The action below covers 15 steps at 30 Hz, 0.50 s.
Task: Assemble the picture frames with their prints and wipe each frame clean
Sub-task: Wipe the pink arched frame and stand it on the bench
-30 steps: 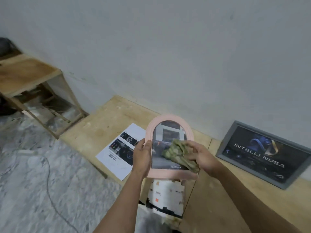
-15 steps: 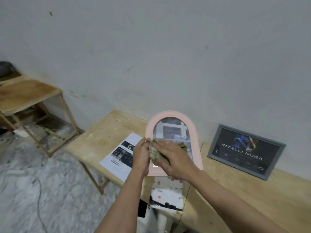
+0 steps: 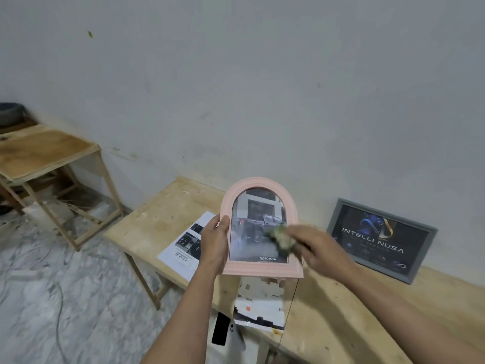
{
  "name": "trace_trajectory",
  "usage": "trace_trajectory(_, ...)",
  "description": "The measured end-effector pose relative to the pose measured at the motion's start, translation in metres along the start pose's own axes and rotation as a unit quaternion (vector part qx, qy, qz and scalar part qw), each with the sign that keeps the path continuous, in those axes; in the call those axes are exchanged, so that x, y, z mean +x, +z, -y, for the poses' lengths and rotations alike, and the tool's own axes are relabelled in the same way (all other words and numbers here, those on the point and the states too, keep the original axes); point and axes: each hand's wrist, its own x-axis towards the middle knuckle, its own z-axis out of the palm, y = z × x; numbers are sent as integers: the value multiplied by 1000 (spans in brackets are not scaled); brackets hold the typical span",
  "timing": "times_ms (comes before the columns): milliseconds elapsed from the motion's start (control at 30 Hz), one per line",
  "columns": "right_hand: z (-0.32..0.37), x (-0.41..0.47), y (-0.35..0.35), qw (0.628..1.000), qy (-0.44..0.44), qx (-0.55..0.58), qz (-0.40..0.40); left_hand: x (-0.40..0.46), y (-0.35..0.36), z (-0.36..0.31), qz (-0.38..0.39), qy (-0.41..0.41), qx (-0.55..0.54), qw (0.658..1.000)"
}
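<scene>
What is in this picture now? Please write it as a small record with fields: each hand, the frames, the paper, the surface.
left hand: holds the pink frame by its left edge, upright above the bench
right hand: holds a cloth against the glass, blurred
pink frame: arched, a car print inside
grey frame: leans on the wall, on the bench
paper: a printed sheet lies flat on the bench, left of the pink frame
bench: bare wood, along the wall
</scene>
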Motion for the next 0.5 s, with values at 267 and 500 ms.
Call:
trace_trajectory(267,57,83,21,986,46,64,-145,-17,26,-33,56,70,-42,995)
trace_trajectory(500,86,28,50,983,0,98,158,-4,-35,-21,-33,23,9,999)
